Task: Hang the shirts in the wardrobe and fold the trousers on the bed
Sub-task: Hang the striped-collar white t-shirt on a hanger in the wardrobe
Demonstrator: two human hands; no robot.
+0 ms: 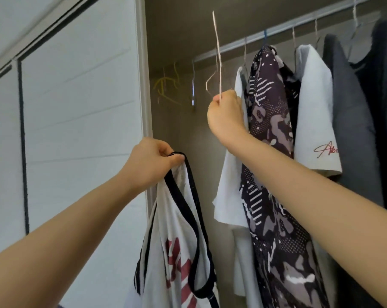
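**Item 1. Right grip**: centre of frame, raised, fingers curled and pinching a thin pale wire hanger.
- Hanger's long axis: near upright, seen edge-on, rising from the fist toward the top of the frame.
- A small curl of wire sits just left of the knuckles. Whether that is the hook cannot be told.

**Item 2. Left grip**: lower and to the left of item 1, well apart from it. Fingers and thumb are closed on the black-edged strap of a white vest with red print.
- Vest's long axis: straight down from the fist to the bottom edge of the frame, with the strap loops hanging open below the hand.

**Item 3. Governing relation.** The vest lies down and left of the hanger, and the two do not touch. The right grip is the nearer to the rail, which runs across the upper right. Judged next step: bring the hanger down and left into the vest's neck opening, so the near-upright wire would need turning to lie across the straps.

**Item 4. Surroundings.**
- Just behind the right grip: a white shirt.
- Then rightward on the rail: a dark patterned shirt, a white T-shirt and grey garments.
- Left of the right grip: a yellow hanger in the wardrobe corner.
- Left half of the frame: a white door.
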